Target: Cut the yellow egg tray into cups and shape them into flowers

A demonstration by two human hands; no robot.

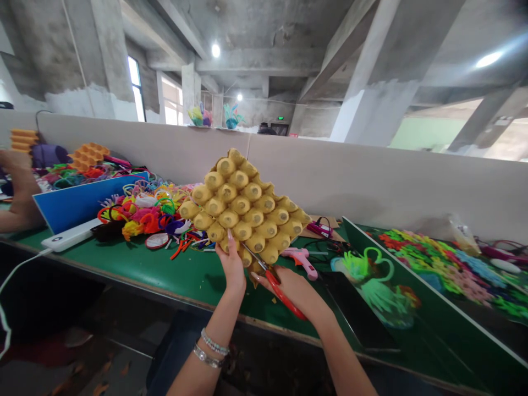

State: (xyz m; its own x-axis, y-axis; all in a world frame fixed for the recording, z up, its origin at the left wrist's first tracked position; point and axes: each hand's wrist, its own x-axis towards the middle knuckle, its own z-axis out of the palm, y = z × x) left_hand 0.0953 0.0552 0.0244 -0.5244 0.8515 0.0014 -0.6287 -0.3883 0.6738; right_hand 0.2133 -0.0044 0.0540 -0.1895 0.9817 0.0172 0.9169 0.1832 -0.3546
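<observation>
A yellow egg tray (241, 204) is held up above the green table, its bumpy side facing me. My left hand (231, 267) grips its lower edge, thumb on the front and the other fingers mostly hidden behind. My right hand (299, 289) is closed around red-handled scissors (284, 300). Their blades reach into the tray's lower edge, between the cups and just right of my left thumb. A partly cut piece of the tray hangs down beside the blades. Small yellow scraps lie on the table below.
Colourful pipe cleaners (150, 212) are heaped at left near a white power strip (72, 235) and a blue divider (91, 201). At right are a pink glue gun (303, 261), a black tablet-like slab (358, 313) and a green divider (433, 291). Another person's arm (20, 192) shows far left.
</observation>
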